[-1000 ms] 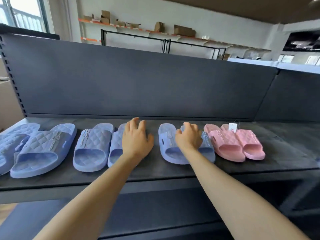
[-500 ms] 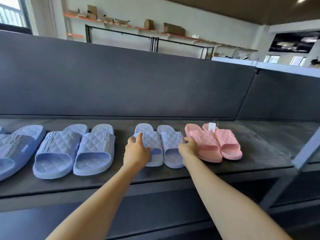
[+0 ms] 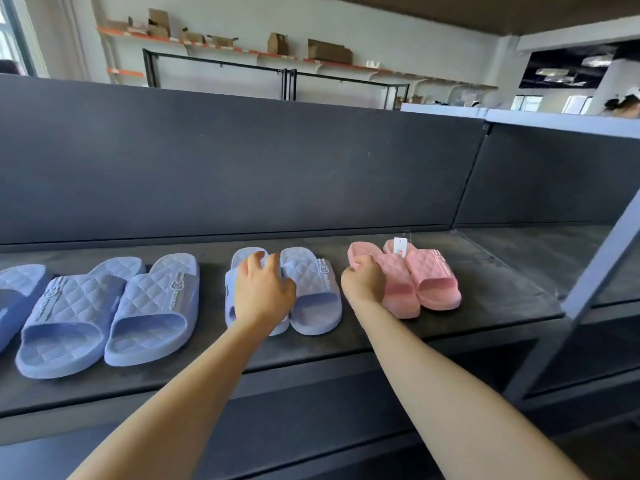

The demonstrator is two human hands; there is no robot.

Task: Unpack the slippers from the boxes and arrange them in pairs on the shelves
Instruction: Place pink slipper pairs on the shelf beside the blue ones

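My left hand [image 3: 264,293] is gripping the blue slipper [image 3: 231,294] beneath it; my right hand [image 3: 363,282] is gripping the pink slipper [image 3: 398,284] lying lengthwise just rightward.

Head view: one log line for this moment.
stage: pairing on shelf | left hand: grips blue slipper | right hand: grips pink slipper | both slippers: flat on shelf

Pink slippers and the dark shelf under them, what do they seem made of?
Pink slippers: probably soft moulded foam or rubber, matte; the quilted pattern and logo look moulded into one piece. Shelf: likely painted metal, dark grey and matte, with a thin flat edge and dusty scuffs; board cannot be ruled out.
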